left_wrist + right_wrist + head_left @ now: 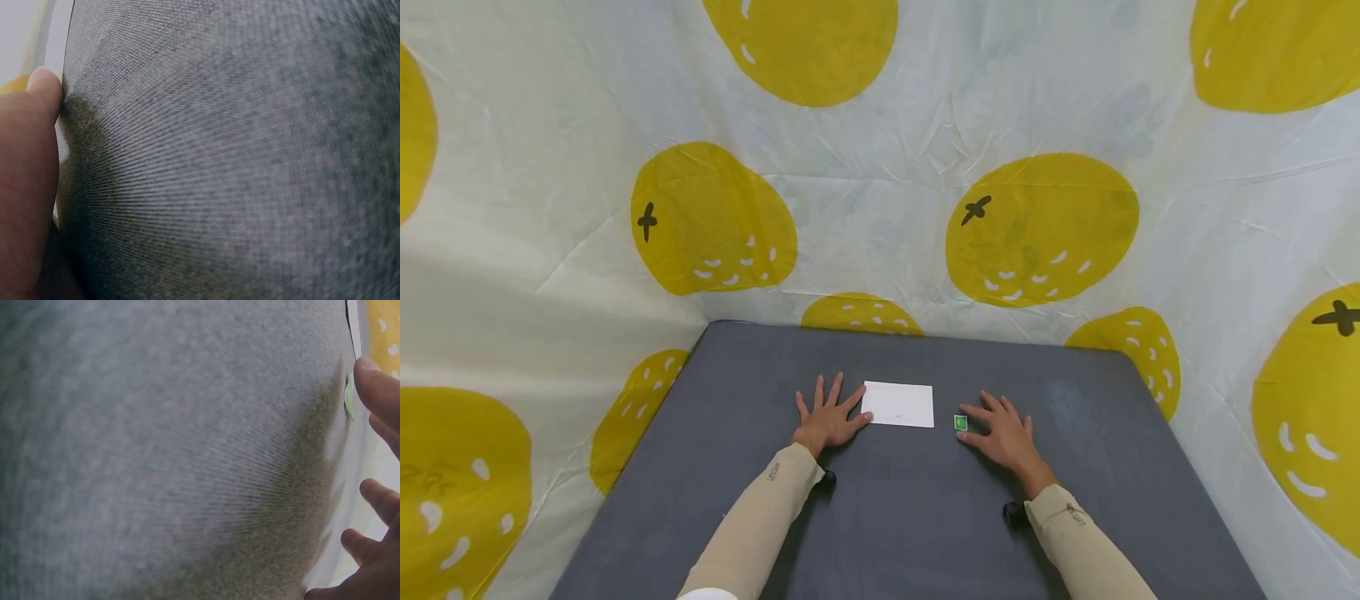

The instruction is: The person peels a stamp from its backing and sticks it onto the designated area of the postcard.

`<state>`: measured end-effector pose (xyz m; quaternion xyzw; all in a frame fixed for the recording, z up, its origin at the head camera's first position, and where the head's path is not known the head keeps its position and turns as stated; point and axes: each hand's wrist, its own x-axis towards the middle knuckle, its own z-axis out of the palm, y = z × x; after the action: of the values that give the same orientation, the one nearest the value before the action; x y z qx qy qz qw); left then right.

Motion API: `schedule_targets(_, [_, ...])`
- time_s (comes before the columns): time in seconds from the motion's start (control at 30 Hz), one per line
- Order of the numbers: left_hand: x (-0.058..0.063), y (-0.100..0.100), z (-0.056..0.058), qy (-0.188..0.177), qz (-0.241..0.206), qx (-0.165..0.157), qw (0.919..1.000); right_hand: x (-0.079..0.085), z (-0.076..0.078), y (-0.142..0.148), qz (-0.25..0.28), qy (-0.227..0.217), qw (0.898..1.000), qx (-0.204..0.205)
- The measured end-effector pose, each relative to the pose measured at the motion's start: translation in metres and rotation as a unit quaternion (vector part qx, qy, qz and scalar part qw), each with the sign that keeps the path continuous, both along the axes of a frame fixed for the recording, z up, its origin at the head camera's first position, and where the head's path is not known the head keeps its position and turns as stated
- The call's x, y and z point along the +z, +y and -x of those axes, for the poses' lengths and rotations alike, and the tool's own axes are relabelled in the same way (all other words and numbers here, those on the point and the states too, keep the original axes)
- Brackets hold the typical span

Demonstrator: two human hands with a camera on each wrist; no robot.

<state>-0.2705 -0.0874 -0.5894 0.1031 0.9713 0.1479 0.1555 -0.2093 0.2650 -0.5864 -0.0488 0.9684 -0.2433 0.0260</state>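
A white paper rectangle, like a card or envelope, lies flat on the dark grey table. My left hand is spread at its left side, with the thumb and index fingertips touching the paper's edge. To the right of the paper lies a small green square with a white border, which looks like a stamp. Over it reaches my right hand, fingers apart, thumb and index on either side of the square without pinching it. In the right wrist view the green square appears edge-on near the thumb.
A pale cloth backdrop printed with large yellow fruit hangs behind the table and along both sides. Beige sleeves cover both forearms, and a small black device sits under each wrist.
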Motion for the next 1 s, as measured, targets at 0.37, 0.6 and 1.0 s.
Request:
schedule_targets(0.37, [-0.001,0.000,-0.001,0.002,0.004,0.001,1.0000,-0.004,0.012,0.003,0.036,-0.015,0.999,-0.004])
schedule_targets(0.6, [0.000,0.001,-0.001,0.002,0.005,-0.001,1.0000,-0.006,0.016,0.005,0.045,-0.020,0.999,-0.001])
schedule_targets(1.0, [0.001,0.001,0.001,0.004,0.012,-0.003,0.9999,-0.005,0.022,0.006,0.081,-0.031,0.996,-0.002])
